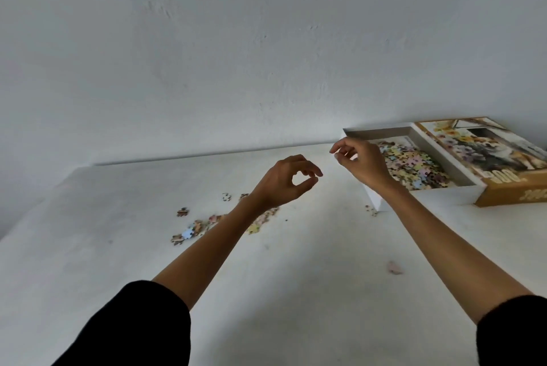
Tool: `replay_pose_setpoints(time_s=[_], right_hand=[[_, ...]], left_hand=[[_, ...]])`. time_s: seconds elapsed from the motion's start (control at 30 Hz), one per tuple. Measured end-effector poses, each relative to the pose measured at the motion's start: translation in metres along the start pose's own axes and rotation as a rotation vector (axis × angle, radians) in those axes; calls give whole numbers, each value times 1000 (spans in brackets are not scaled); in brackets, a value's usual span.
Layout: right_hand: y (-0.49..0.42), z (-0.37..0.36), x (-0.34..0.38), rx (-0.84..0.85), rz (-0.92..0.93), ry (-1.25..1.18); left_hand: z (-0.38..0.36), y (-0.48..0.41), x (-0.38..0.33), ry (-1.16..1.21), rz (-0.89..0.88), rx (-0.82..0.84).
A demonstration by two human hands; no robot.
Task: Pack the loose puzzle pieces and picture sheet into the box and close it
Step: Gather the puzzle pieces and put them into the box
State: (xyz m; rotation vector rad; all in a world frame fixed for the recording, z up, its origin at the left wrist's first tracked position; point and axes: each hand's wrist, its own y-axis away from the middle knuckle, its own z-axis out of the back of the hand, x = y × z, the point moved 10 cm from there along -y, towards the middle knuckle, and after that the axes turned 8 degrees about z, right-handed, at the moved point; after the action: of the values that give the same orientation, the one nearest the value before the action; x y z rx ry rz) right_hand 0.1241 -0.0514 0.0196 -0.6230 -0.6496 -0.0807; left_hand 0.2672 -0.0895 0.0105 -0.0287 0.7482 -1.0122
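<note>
- Your left hand (285,180) is raised above the table (118,262), thumb and forefinger touching at the tips to form a ring; whether a piece is pinched between them cannot be told.
- Your right hand (362,164) hovers at the near-left rim of the box tray (426,146), fingers loosely curled with the tips close together; if anything is held there, it is too small to make out.
- The white tray sits at the table's far right, against the wall, already holding a heap of pastel pieces. What may be the picture sheet shows under them, though this is uncertain.
- The box lid (485,155) lies picture side up, just beside the tray on its right.
- The loose puzzle pieces (204,225) lie scattered mid-table, partly hidden under your left forearm; one stray piece (371,210) rests at the tray's near corner.
- You appear to be mid-way through ferrying pieces; next, reach back for the scatter, gathering several at once.
- The lid shows large numerals ending "00"; its gold side lettering is unreadable.
</note>
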Motion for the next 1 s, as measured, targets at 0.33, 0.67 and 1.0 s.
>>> replay_pose_setpoints(time_s=[0.33,0.67,1.0], right_hand=[[49,-137,90,129,18,23],[93,-212,105,404,5,182],[98,-90,28,50,-322,382]], left_hand=[[76,115,108,-221,142,-47],[67,166,186,-265,451,118],[55,142,175,-225,355,79]])
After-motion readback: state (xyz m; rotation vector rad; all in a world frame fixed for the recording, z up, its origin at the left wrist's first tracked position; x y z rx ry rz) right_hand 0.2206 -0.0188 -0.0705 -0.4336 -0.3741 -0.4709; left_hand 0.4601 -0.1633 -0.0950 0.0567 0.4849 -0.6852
